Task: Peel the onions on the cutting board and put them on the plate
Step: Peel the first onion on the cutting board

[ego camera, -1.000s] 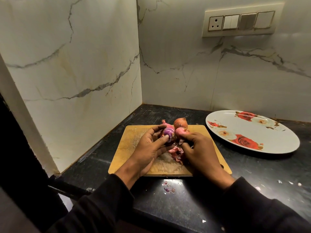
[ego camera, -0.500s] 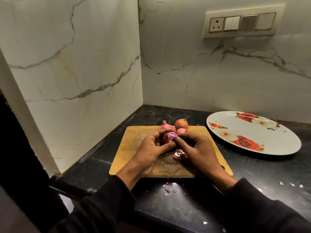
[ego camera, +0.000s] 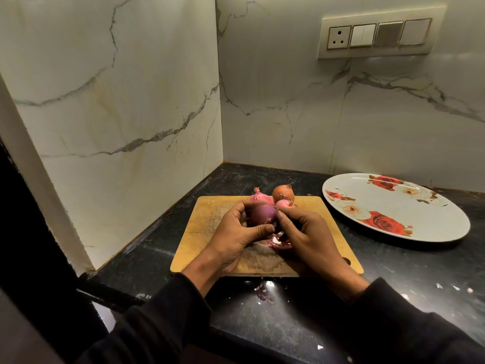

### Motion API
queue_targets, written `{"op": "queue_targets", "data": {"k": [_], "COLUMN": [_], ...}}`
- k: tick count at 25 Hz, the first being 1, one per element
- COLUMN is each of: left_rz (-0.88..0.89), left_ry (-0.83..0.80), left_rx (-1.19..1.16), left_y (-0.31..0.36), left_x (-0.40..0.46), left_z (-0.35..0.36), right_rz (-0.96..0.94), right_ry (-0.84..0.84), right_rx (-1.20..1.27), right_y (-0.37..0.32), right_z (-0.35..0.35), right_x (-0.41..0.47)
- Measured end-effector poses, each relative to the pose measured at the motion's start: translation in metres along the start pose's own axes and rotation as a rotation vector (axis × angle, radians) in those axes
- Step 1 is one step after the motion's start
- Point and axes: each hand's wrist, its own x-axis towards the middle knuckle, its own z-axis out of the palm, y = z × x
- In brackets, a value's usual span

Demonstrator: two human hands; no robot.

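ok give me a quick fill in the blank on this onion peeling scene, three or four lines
1. The left hand and the right hand both hold a purple ____ over the cutting board.
2. The plate, printed with red ____, has no onion on it.
3. Behind the hands, ____ unpeeled onions sit at the board's far edge.
4. The wall socket panel is mounted above the ____.

Missing words: onion; roses; three; plate

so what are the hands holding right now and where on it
Both hold one purple onion above the cutting board. The left hand cups its left side, fingers over the top; the right hand pinches its right side.
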Motion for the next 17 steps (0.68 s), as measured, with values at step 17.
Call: {"op": "queue_targets", "data": {"k": [17], "left_rz": [-0.035], "left_ry": [-0.033], "left_rx": [0.022], "left_y": [-0.0015], "left_x": [0.0004], "left_z": [-0.0008], "right_rz": [0.011], "right_ry": [0.025], "right_rx": [-0.016], "right_y": [0.0036], "right_z": [0.0025], "right_x": [0.0016]}}
